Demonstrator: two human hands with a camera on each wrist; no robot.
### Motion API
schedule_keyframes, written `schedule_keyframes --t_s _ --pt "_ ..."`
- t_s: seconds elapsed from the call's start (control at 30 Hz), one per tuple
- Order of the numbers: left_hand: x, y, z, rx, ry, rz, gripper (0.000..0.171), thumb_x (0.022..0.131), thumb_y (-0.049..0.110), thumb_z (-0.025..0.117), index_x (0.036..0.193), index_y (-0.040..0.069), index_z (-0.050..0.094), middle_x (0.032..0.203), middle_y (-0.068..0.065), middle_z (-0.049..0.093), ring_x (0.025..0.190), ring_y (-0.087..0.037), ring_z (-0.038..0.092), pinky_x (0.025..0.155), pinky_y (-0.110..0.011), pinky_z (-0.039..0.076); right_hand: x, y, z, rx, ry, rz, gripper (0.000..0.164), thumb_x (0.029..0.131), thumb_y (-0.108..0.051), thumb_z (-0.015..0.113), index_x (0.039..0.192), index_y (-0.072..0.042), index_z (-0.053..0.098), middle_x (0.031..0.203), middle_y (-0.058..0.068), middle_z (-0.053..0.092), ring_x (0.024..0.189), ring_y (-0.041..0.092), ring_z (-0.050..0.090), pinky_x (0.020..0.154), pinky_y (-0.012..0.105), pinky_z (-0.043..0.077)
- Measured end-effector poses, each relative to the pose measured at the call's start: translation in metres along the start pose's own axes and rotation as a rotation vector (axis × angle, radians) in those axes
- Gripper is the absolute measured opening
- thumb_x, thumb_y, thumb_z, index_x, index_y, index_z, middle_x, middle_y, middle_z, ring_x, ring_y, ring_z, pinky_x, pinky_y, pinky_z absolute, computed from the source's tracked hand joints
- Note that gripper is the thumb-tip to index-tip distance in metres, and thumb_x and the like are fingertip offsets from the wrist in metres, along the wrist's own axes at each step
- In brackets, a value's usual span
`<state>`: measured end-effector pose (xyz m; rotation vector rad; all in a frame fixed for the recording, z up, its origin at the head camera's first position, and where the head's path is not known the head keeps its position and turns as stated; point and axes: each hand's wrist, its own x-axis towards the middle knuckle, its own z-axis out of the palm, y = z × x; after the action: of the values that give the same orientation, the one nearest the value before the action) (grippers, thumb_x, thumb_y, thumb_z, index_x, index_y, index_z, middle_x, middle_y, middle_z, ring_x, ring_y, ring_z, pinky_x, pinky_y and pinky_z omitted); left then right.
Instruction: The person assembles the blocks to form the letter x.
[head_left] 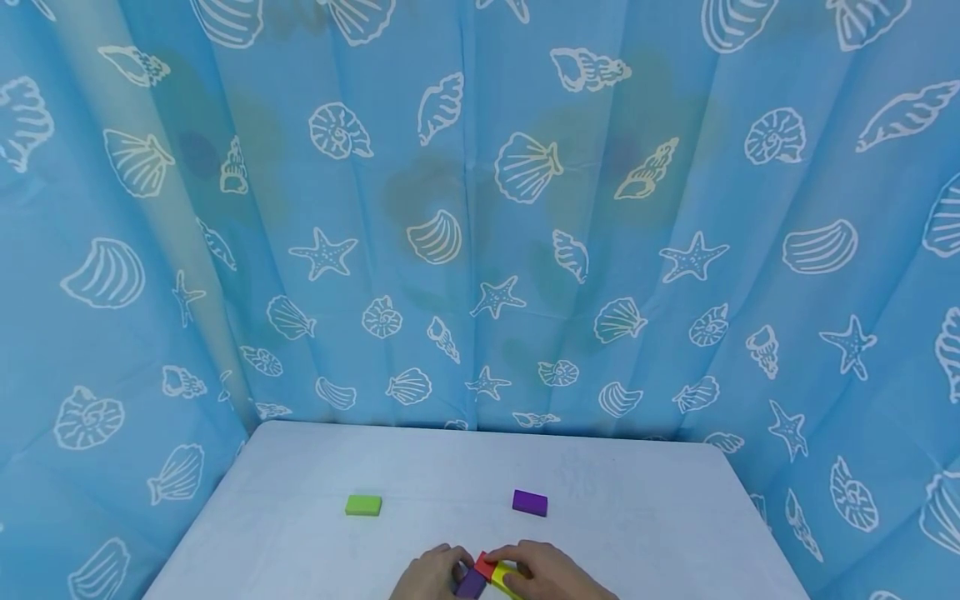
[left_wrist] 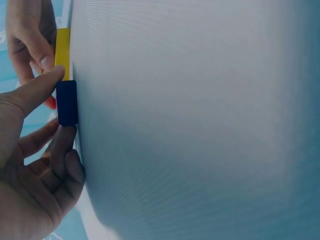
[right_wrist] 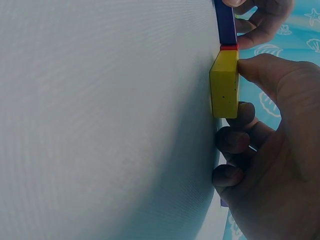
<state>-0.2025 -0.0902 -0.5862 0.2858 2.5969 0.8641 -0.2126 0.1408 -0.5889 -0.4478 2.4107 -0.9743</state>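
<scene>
At the near edge of the table, my left hand (head_left: 430, 575) pinches a dark blue-purple block (head_left: 471, 584) between thumb and fingers. Close beside it, my right hand (head_left: 553, 572) holds a yellow block (head_left: 507, 582), with a fingertip at a red block (head_left: 485, 566). The red block sits where the dark and yellow blocks meet at an angle. In the right wrist view the yellow block (right_wrist: 224, 90) lies in the thumb's grip, with a sliver of the red block (right_wrist: 229, 47) behind it. The left wrist view shows the dark block (left_wrist: 67, 103) end-on between thumb and finger.
Farther back on the white table (head_left: 637, 508) lie a lime green block (head_left: 363, 506) at the left and a purple block (head_left: 530, 502) near the middle. A blue curtain (head_left: 480, 208) printed with white shells hangs behind the table and along its sides.
</scene>
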Motion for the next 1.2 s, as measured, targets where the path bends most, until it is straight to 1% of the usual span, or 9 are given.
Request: schedule_keyframes --t_s 0.33,0.47,0.57,0.7,0.8,0.93,1.07,1.2 --pt "0.0007 0.0029 0.0004 0.017 0.003 -0.013 0.048 0.073 0.044 0.089 0.106 0.015 0.07 0.083 0.002 0.057 0.071 -0.017 0.054 0.071 -0.039 0.052 0.0002 -0.0013 -0.0016 0.001 -0.001 0.002 0.035 0.091 -0.034 0.065 0.126 -0.039 0.068 0.091 -0.006 0.059 0.082 0.015 0.055 0.074 0.038 0.051" --pt "0.0015 0.0038 0.0001 -0.019 0.001 -0.017 0.044 0.074 0.038 0.09 0.104 0.014 0.07 0.083 0.001 0.059 0.073 -0.018 0.055 0.073 -0.042 0.053 0.0003 -0.0014 -0.0019 0.004 -0.003 0.003 0.035 0.091 -0.033 0.065 0.125 -0.039 0.068 0.09 -0.005 0.059 0.081 0.016 0.056 0.073 0.037 0.051" --pt "0.0009 0.0037 -0.0002 -0.076 -0.009 -0.029 0.037 0.077 0.031 0.088 0.103 0.012 0.07 0.083 -0.001 0.061 0.075 -0.02 0.057 0.075 -0.045 0.053 -0.0001 -0.0019 -0.001 0.016 -0.006 -0.001 0.034 0.091 -0.033 0.065 0.125 -0.039 0.068 0.091 -0.006 0.059 0.082 0.016 0.055 0.074 0.038 0.052" --pt "-0.0004 0.0039 -0.0006 -0.132 -0.014 -0.033 0.027 0.082 0.023 0.085 0.1 0.01 0.07 0.083 -0.002 0.062 0.075 -0.021 0.057 0.074 -0.046 0.052 -0.0001 -0.0023 -0.0001 0.033 -0.006 0.003 0.034 0.091 -0.032 0.066 0.125 -0.039 0.068 0.093 -0.008 0.06 0.083 0.016 0.056 0.076 0.038 0.052" --pt "-0.0011 0.0045 -0.0005 -0.151 -0.01 -0.044 0.024 0.083 0.021 0.083 0.099 0.01 0.07 0.082 -0.002 0.062 0.075 -0.021 0.057 0.073 -0.045 0.052 0.0002 -0.002 0.0007 0.038 -0.006 0.006 0.034 0.091 -0.033 0.066 0.124 -0.039 0.068 0.094 -0.01 0.061 0.083 0.016 0.056 0.077 0.039 0.053" --pt "-0.0022 0.0054 -0.0001 -0.156 0.011 -0.064 0.024 0.082 0.022 0.084 0.097 0.01 0.07 0.08 -0.001 0.061 0.074 -0.02 0.057 0.073 -0.044 0.051 0.0008 -0.0018 -0.0006 0.029 -0.016 0.001 0.033 0.092 -0.034 0.065 0.125 -0.039 0.068 0.093 -0.008 0.06 0.083 0.015 0.056 0.076 0.038 0.051" --pt "-0.0028 0.0055 0.0005 -0.144 0.043 -0.051 0.022 0.08 0.021 0.086 0.092 0.011 0.071 0.078 0.0 0.062 0.073 -0.019 0.058 0.072 -0.043 0.051 0.0009 -0.0009 -0.0024 0.007 -0.029 -0.017 0.034 0.093 -0.033 0.064 0.127 -0.037 0.068 0.091 -0.005 0.059 0.081 0.015 0.055 0.071 0.034 0.048" --pt "-0.003 0.0059 0.0004 -0.146 0.042 -0.051 0.021 0.08 0.021 0.086 0.09 0.011 0.071 0.077 0.001 0.062 0.073 -0.019 0.058 0.072 -0.044 0.051 0.0008 0.0003 -0.0037 -0.004 -0.037 -0.029 0.034 0.095 -0.032 0.063 0.128 -0.037 0.067 0.09 -0.004 0.059 0.08 0.014 0.055 0.069 0.033 0.047"
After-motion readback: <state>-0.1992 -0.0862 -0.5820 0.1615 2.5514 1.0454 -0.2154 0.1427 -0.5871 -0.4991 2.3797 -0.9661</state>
